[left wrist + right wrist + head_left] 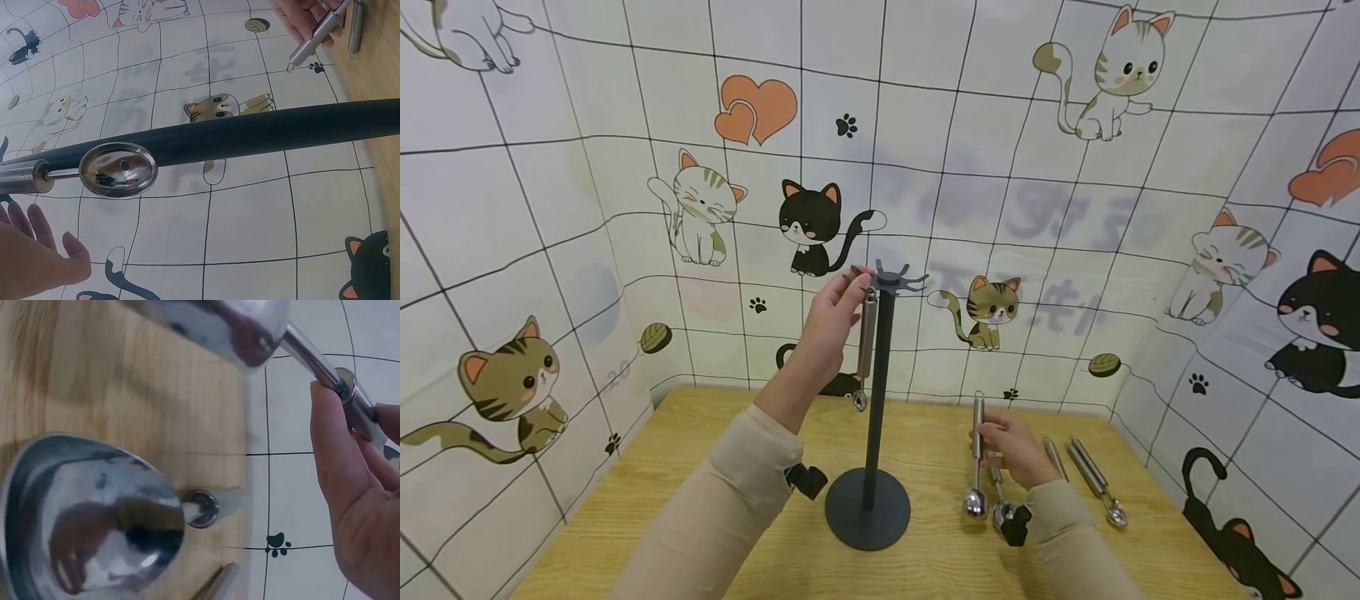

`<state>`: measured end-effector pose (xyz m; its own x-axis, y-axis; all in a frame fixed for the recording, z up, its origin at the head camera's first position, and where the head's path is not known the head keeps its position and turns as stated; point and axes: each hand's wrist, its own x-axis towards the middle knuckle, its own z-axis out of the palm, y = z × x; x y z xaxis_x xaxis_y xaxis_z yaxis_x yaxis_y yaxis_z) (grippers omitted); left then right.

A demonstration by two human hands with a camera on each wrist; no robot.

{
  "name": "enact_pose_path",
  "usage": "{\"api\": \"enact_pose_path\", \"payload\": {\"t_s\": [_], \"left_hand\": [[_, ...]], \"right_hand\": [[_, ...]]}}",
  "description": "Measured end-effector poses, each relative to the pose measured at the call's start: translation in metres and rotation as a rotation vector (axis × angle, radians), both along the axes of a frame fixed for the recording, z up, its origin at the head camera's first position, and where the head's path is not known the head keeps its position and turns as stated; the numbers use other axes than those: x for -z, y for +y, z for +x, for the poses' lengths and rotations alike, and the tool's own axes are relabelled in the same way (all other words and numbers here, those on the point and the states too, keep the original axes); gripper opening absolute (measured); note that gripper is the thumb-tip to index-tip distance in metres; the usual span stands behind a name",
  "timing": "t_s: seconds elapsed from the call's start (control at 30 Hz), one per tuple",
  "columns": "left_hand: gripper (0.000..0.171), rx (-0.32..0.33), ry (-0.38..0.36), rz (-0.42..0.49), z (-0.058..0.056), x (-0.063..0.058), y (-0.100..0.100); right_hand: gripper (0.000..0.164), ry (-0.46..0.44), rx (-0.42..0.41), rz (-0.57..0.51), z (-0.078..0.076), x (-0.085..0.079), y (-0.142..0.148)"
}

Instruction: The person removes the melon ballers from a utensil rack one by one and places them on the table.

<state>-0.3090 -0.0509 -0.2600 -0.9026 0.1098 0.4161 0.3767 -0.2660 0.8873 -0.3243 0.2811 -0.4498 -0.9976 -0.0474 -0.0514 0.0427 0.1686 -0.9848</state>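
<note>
A dark metal stand [880, 400] with a ring of hooks [891, 279] stands upright on the table. At a left-hand hook, my left hand [833, 312] pinches the top end of a steel melon baller [866, 337], which hangs down beside the pole. Its small oval bowl [119, 170] has a hole, seen in the left wrist view. My right hand [1015, 446] grips the handle of a round-bowled steel scoop [976, 450], raised and nearly upright. Below that hand, another steel scoop [100, 519] with a wider bowl lies on the table.
Further right on the wooden table [715, 500] lie more steel utensils, among them a scoop [1097, 479] and a handle [1054, 457] partly hidden by my right hand. The stand's round base [868, 525] sits mid-table. A cat-printed wall covering [925, 150] encloses the back and sides.
</note>
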Motion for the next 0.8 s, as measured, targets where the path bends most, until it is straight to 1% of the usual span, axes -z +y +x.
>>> {"api": "enact_pose_path", "payload": {"t_s": [0.1, 0.2, 0.43, 0.53, 0.67, 0.8], "left_hand": [[0.036, -0.003, 0.004, 0.000, 0.001, 0.000, 0.000], [0.035, -0.007, 0.010, -0.004, 0.001, 0.000, 0.000], [0.035, -0.016, 0.013, 0.008, 0.001, 0.000, 0.001], [0.035, -0.013, 0.013, 0.016, 0.000, 0.001, 0.001], [0.035, -0.014, 0.020, 0.012, 0.001, 0.001, 0.002], [0.035, -0.020, 0.028, 0.013, 0.001, 0.001, 0.002]], "right_hand": [[0.050, -0.016, -0.008, 0.013, -0.002, 0.005, 0.000], [0.050, -0.042, 0.004, 0.014, -0.003, 0.009, -0.001], [0.051, -0.070, -0.018, 0.049, -0.008, 0.018, 0.001], [0.048, -0.093, 0.016, 0.049, -0.011, 0.024, 0.002], [0.045, -0.115, 0.064, 0.075, -0.014, 0.031, 0.001], [0.048, -0.112, 0.076, 0.127, -0.014, 0.033, -0.002]]}}
